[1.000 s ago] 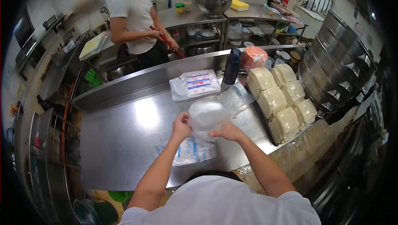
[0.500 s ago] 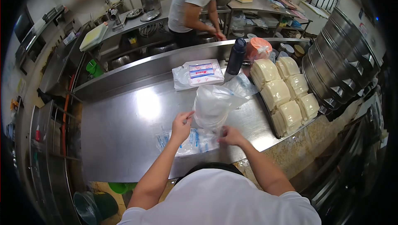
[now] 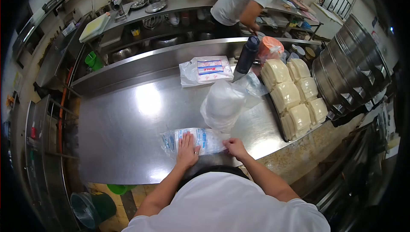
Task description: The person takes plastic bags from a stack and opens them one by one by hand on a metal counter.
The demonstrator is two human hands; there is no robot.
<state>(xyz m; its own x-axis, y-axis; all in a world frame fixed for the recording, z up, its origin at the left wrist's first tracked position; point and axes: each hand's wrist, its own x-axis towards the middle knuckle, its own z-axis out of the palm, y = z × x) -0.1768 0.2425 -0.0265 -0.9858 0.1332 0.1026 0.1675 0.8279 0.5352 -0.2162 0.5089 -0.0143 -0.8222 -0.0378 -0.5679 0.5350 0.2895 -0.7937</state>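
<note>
My left hand [image 3: 187, 150] lies flat with its fingers stretched over a clear plastic packet with blue print [image 3: 207, 141] near the front edge of the steel table [image 3: 115, 146]. At the packet's right end, my right hand [image 3: 235, 148] is closed in a pinch on its edge. Just behind the hands stands a puffed-up translucent plastic bag [image 3: 224, 104], touched by neither hand. Farther back lies a white package with a blue and red label [image 3: 209, 69].
A tray holds several stacks of wrapped pale sheets [image 3: 286, 97] at the right, beside tall metal steamers [image 3: 348, 67]. A dark bottle [image 3: 247, 55] and an orange bag [image 3: 271, 47] stand behind. Across the raised table edge, a person in white [image 3: 245, 1] bends over.
My left hand has come down from the puffed bag onto the printed packet. My right hand has moved down to the packet's right end. The person across has moved right and bent over.
</note>
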